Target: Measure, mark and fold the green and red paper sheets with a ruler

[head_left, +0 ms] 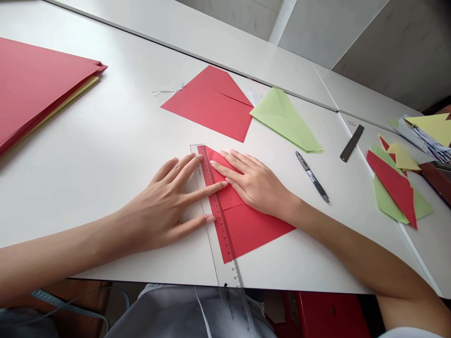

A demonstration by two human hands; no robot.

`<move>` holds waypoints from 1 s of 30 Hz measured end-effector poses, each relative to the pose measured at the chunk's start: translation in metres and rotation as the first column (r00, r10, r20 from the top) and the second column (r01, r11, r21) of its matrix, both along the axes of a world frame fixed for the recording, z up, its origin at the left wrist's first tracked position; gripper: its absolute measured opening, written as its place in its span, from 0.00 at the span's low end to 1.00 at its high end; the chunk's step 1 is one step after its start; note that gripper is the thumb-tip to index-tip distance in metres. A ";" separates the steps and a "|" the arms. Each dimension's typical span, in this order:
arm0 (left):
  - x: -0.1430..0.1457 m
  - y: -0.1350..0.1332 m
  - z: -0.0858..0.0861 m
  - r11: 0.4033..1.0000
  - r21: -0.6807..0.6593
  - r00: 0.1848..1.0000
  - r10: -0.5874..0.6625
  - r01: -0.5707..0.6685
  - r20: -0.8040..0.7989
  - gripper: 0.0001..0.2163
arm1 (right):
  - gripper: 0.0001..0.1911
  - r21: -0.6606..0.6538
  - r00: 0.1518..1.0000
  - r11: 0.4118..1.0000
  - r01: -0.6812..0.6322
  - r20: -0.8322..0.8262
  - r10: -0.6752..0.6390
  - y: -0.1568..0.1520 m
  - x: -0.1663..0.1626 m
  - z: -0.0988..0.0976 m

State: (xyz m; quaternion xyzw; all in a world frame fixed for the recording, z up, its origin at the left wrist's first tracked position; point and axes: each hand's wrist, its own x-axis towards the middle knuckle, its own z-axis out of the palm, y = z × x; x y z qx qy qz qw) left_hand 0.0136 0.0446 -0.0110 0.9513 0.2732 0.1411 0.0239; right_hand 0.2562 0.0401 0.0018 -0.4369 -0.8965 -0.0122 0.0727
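A folded red paper point(260, 230) lies on the white table in front of me. Along its left edge runs a clear ruler point(219, 206), whose lower end sticks out past the table's near edge. My left hand point(169, 202) is spread over the ruler, fingertips pressing on it and on the paper's edge. My right hand point(255, 180) lies flat on the upper part of the paper, its fingertips pointing toward the ruler. Part of the paper is hidden under that hand.
Folded red point(214, 105) and light green papers point(285, 119) lie beyond my hands. A black pen point(312, 177) and a dark strip point(352, 143) sit to the right, before coloured scraps point(391, 188). Large red sheets point(42, 84) are stacked at left; white strings point(169, 89) lie farther back.
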 end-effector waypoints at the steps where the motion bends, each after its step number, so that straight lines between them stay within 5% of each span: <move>1: 0.000 0.000 0.000 1.000 0.000 1.000 -0.001 0.001 0.002 0.27 | 0.25 0.001 1.000 1.000 -0.001 -0.004 0.001 0.000 0.000 0.000; 30: 0.001 0.000 0.001 1.000 -0.009 1.000 0.002 -0.002 -0.002 0.28 | 0.25 -0.028 1.000 0.999 0.018 -0.008 -0.018 -0.001 0.001 0.002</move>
